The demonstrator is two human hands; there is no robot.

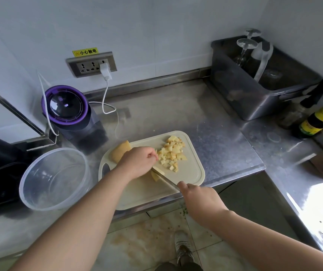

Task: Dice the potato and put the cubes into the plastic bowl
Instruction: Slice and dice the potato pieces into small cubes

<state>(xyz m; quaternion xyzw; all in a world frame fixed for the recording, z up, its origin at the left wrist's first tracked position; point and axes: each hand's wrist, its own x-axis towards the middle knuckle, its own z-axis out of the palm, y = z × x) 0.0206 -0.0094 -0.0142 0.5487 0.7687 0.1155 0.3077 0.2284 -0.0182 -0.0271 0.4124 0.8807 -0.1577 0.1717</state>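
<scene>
Pale-yellow potato cubes (173, 153) lie heaped while left hand (139, 163) holds a slab (154, 176), right hand (197, 198) grips knife (166, 179).

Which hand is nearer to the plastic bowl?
Left. The left hand is over the cutting board, right of the plastic bowl; the right hand, holding the knife, is farther right.

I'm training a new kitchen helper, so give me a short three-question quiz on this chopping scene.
1. True or false: the plastic bowl already holds potato cubes.
2. Which of the hands grips the knife? A) left B) right
3. Fill in: the cubes lie in a pile on the ____.

Key: 1 false, the bowl looks empty. 2 B, the right hand. 3 cutting board.
</scene>
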